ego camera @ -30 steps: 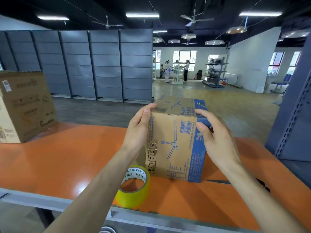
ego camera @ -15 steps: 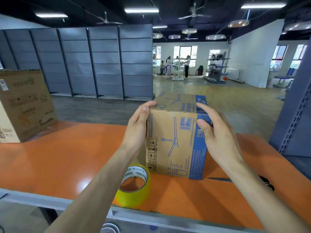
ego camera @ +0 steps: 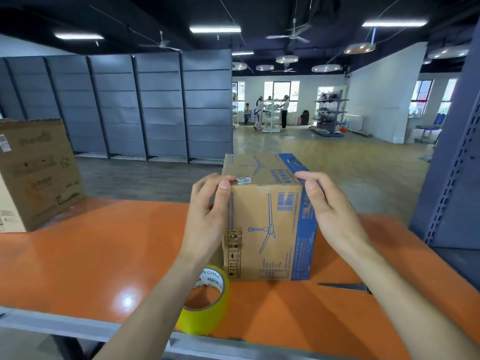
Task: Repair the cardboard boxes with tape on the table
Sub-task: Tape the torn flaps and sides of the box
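A small brown cardboard box [ego camera: 267, 229] with blue fan drawings and a blue right stripe stands upright in the middle of the orange table [ego camera: 85, 261]. My left hand [ego camera: 207, 219] holds its upper left corner, thumb on the top edge beside a torn, shiny patch. My right hand [ego camera: 330, 211] grips the upper right corner, fingers curled over the blue edge. A yellow roll of tape [ego camera: 205, 305] lies flat near the table's front edge, partly behind my left forearm. Dark scissors [ego camera: 342, 286] lie right of the box, partly hidden by my right forearm.
A large brown cardboard box [ego camera: 36, 172] stands at the table's far left. A grey metal rail [ego camera: 52, 323] runs along the front edge. A blue-grey perforated shelf upright [ego camera: 452, 178] rises at the right. Grey shelving panels and several people stand far behind.
The box has been turned slightly, so its front face points more squarely toward me. My left thumb has slid up onto the top corner. The right fingers curl further over the top edge.
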